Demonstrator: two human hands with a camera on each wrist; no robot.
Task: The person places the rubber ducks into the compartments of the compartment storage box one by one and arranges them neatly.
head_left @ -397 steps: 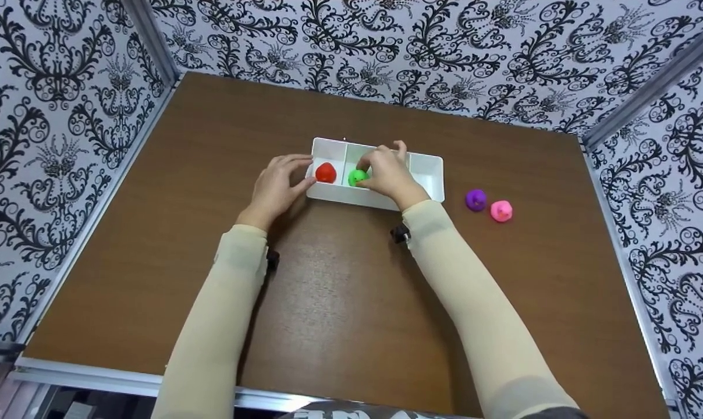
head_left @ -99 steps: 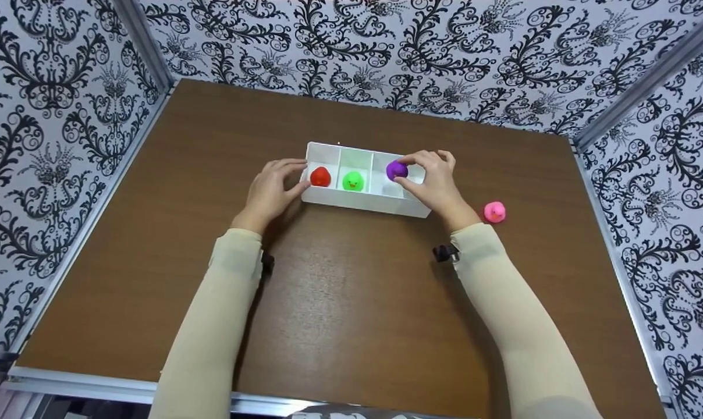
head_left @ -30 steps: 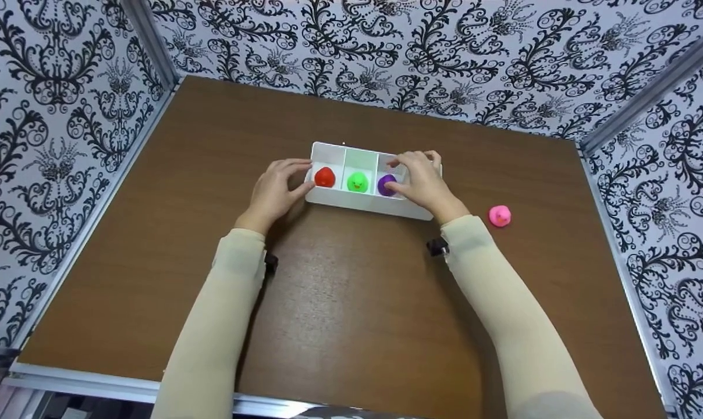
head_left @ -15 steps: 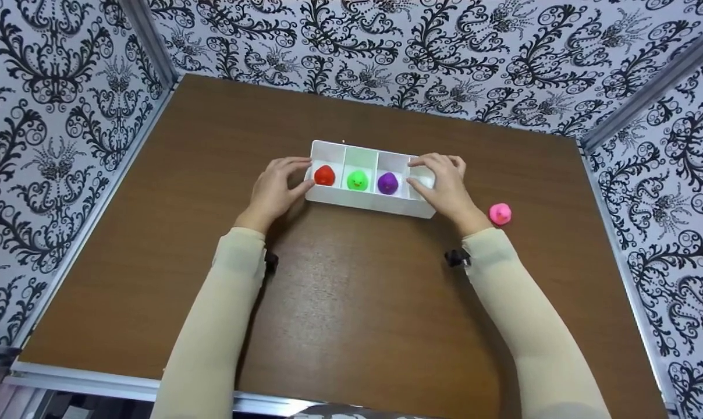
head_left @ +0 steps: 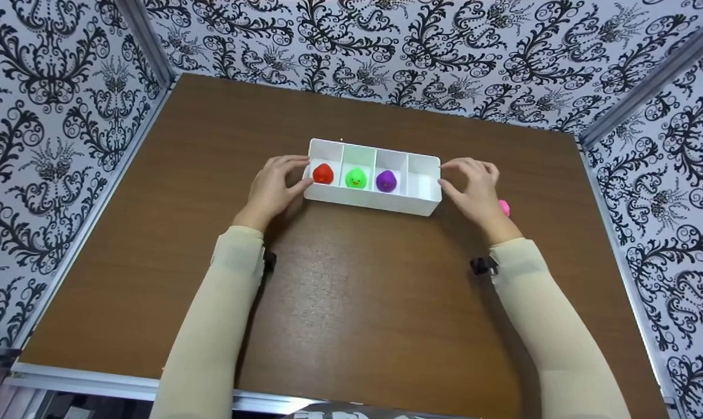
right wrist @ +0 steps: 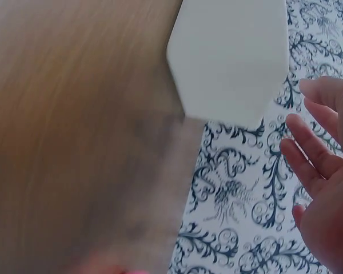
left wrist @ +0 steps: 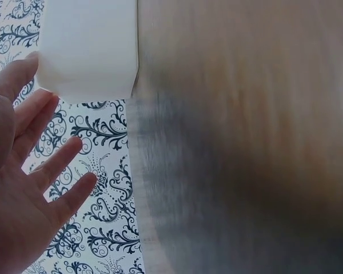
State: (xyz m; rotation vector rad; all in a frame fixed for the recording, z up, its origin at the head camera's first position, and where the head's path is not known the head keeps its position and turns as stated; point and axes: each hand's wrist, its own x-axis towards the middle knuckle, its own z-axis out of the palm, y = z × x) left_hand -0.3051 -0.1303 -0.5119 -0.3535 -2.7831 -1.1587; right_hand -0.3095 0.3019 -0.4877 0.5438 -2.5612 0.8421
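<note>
A white divided tray [head_left: 375, 201] lies near the middle of the table. From the left, its compartments hold a red toy duck [head_left: 323, 173], a green rubber duck [head_left: 355, 178] with an orange beak and a purple one [head_left: 386, 181]; the rightmost has nothing in it. My left hand [head_left: 273, 189] touches the tray's left end with thumb and fingertip, its other fingers spread in the left wrist view. My right hand [head_left: 474, 189] holds nothing, fingers loosely extended just off the tray's right end. Partly hidden behind that wrist is a pink duck [head_left: 504, 208].
The brown wooden table [head_left: 340, 302] extends around the tray. Patterned black-and-white walls [head_left: 375, 52] with metal posts enclose it at the back and sides. Small black cameras sit at both wrists, and a metal rail [head_left: 89, 378] runs along the front edge.
Over the sequence the green duck, then the purple duck, were set into compartments. My right hand let go of the purple duck and moved right, past the tray's end. The left hand stayed put.
</note>
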